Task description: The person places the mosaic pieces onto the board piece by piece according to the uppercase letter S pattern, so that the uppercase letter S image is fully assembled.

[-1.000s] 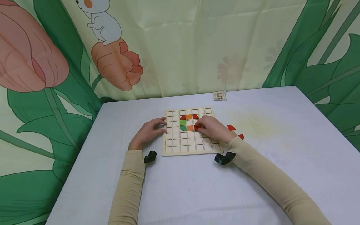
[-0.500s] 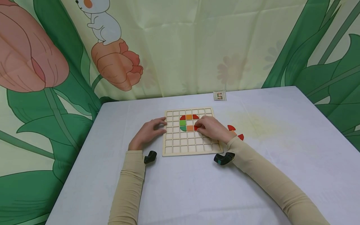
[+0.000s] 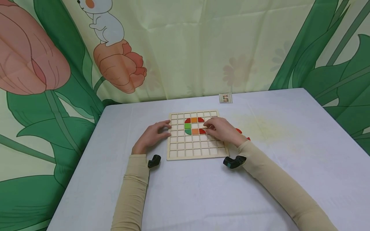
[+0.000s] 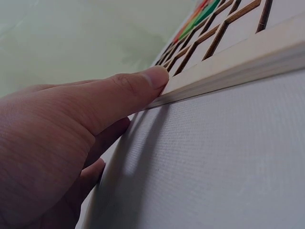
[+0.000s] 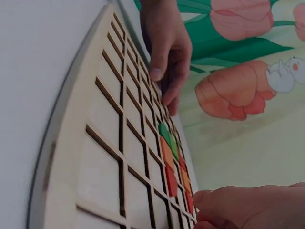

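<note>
The right hand, thumb and fingertips slightly parted with nothing visibly between them, is over the board, just right of the inset red piece. Loose red pieces lie just off the board's right side, partly hidden behind the right wrist, so that hand is nearer; the left hand, its fingers loosely spread, touches the board's left edge.

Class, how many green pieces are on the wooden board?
2: the light green square and, just below it in the head view, the dark green rounded piece. The right hand may hide more.
</note>
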{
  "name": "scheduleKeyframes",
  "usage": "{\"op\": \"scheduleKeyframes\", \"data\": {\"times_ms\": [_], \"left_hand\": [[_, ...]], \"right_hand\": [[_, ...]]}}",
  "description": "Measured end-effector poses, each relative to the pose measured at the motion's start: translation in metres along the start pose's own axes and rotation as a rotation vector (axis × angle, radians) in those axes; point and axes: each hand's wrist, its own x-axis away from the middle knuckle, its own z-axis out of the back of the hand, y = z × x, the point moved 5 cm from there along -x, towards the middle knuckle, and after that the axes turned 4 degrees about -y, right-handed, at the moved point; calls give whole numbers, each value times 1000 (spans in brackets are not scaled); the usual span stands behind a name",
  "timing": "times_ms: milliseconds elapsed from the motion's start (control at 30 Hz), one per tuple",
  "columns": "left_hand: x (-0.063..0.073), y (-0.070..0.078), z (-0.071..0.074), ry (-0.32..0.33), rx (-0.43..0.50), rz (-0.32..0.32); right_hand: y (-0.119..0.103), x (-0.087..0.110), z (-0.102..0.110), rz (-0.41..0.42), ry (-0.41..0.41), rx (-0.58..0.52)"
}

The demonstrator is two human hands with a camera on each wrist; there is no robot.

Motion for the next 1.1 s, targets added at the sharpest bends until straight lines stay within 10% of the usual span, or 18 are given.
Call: {"op": "scheduleKeyframes", "data": {"times_ms": [633, 1100], "left_hand": [[-1, -3, -1, -9, -4, 15], [-1, -5, -2, 0, -13, 0]], "right_hand": [[95, 87, 71, -334, 3, -56], [86, 81, 52, -239, -29, -85]]}}
